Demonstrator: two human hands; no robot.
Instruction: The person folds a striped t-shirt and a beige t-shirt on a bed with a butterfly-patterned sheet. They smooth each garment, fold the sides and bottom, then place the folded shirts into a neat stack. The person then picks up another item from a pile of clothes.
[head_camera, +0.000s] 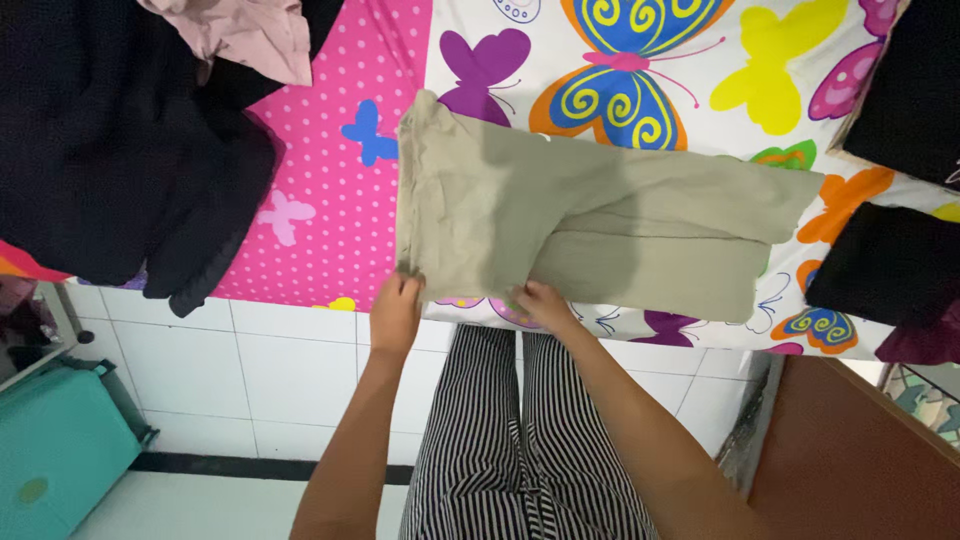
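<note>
I see the beige trousers (590, 225) lying flat on the butterfly bedsheet (700, 70), long axis running left to right. My left hand (396, 312) pinches the waistband corner; my right hand (545, 303) has its fingers closed on the near edge, both at the waist end.

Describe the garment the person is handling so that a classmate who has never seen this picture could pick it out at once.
Start at the bed sheet printed with big bright butterflies. On its near edge lie the beige trousers, legs stretching right, with the left hand and right hand gripping the near edge at the waist end. They are the only pale, plain piece: the dark clothes pile and the black folded clothes are far darker.
</note>
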